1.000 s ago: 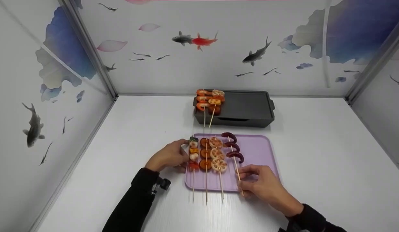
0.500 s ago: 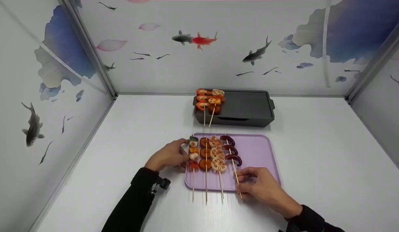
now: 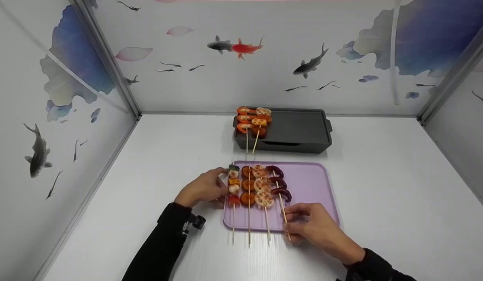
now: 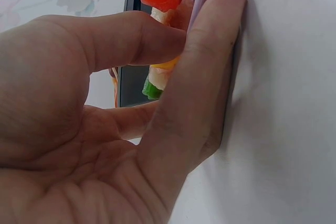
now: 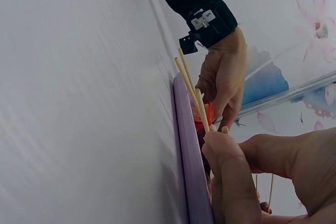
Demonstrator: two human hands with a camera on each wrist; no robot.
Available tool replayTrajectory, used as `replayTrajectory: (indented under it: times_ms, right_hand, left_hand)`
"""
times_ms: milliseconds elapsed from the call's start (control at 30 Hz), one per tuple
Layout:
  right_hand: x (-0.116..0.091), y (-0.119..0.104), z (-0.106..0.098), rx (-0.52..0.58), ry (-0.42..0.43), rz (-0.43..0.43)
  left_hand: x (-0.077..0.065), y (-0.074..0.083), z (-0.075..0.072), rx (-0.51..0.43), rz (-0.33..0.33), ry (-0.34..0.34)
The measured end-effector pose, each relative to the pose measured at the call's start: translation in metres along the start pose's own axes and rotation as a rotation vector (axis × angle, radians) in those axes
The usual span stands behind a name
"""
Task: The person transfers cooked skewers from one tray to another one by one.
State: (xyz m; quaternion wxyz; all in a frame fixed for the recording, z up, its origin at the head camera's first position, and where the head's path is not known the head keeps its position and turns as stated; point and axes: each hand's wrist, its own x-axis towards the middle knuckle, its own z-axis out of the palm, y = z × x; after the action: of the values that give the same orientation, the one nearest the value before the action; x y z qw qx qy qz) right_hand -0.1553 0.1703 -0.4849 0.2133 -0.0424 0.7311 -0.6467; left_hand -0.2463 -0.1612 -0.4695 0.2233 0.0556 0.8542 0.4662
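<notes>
In the head view, my right hand (image 3: 317, 226) pinches the stick of a skewer of dark red octopus tentacles (image 3: 281, 195) over the right part of a lilac tray (image 3: 309, 187). Left of it, side by side on the tray, lie a lotus root skewer (image 3: 264, 199), a skewer of orange-brown round slices (image 3: 248, 199) and a mixed skewer (image 3: 234, 190). My left hand (image 3: 204, 189) holds the tray's left edge between thumb and fingers, beside the mixed skewer. The left wrist view shows a finger (image 4: 210, 51) against the tray's rim. Stick ends overhang the tray's near edge.
Behind the tray stands a dark grey grill (image 3: 300, 127). A shrimp skewer (image 3: 245, 118) and another mixed skewer (image 3: 259, 122) lie on its left end. Printed walls enclose the white table (image 3: 175, 144) at the back and sides.
My right hand has shifted slightly left with the octopus skewer, bringing it nearer the lotus root skewer. The left hand stays at the tray's edge.
</notes>
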Motion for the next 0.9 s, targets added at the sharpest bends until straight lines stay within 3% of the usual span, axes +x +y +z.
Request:
replayTrajectory:
  times_ms: [133, 467, 900]
  right_hand:
    - [-0.0007, -0.0004, 0.0009, -0.011, -0.013, -0.012]
    - [-0.001, -0.0018, 0.0005, -0.167, -0.015, -0.079]
    - [-0.0006, -0.0019, -0.0009, -0.189, -0.031, -0.117]
  left_hand:
    - [0.0003, -0.0002, 0.0003, 0.012, -0.001, 0.004]
    - [-0.0006, 0.0011, -0.0002, 0.034, 0.0, 0.007]
    - [-0.0004, 0.0013, -0.0007, 0.051, 0.001, 0.016]
